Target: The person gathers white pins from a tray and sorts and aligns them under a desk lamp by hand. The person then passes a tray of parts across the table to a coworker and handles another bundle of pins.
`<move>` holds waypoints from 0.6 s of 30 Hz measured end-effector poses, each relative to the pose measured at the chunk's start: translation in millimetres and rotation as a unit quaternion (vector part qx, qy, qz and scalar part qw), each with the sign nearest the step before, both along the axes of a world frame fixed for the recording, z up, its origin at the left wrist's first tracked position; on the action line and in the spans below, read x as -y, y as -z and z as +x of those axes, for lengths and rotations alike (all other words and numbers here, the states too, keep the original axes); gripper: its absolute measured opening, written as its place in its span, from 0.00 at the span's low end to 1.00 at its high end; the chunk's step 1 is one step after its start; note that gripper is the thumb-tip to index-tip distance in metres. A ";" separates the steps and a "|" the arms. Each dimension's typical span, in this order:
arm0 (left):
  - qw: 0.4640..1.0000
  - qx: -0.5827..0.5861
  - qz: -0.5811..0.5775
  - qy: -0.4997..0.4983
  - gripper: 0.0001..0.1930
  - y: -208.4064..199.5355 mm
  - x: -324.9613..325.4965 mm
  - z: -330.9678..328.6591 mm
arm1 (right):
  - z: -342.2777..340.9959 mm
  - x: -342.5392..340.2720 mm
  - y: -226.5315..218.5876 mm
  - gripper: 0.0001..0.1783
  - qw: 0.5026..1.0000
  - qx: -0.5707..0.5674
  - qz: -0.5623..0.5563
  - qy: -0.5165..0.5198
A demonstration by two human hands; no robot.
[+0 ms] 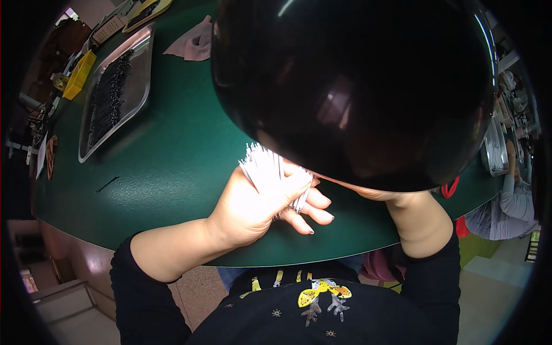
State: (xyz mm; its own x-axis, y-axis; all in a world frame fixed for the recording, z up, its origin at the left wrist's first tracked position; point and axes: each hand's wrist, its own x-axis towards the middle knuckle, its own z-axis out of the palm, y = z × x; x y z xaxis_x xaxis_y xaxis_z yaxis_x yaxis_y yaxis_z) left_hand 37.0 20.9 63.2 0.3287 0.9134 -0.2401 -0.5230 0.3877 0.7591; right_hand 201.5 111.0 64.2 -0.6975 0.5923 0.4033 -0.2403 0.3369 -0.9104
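My left hand (253,201) is closed around a bundle of thin white sticks or wires (261,164), whose tips fan out above the thumb side. More of their ends show between the fingers, and strong light washes out the detail there. A large glossy black dome (356,98), shaped like a lamp shade, covers much of the upper right. Under its lower rim, only the wrist edge of my right hand (376,194) is visible. The dome hides those fingers and anything in them.
At the left on the green table (172,138) lies a metal tray (138,86) of thin black pieces. One black piece (107,184) lies apart. A pink cloth (192,41), a yellow bin (79,76) and a red object (450,188) are around. Another person's sleeve (512,201) shows at right.
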 end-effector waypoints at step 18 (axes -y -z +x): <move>0.999 0.027 0.008 0.041 0.11 -7.2 -0.8 3.8 | 7.6 -2.8 14.8 0.08 0.996 -0.036 -0.058 -0.061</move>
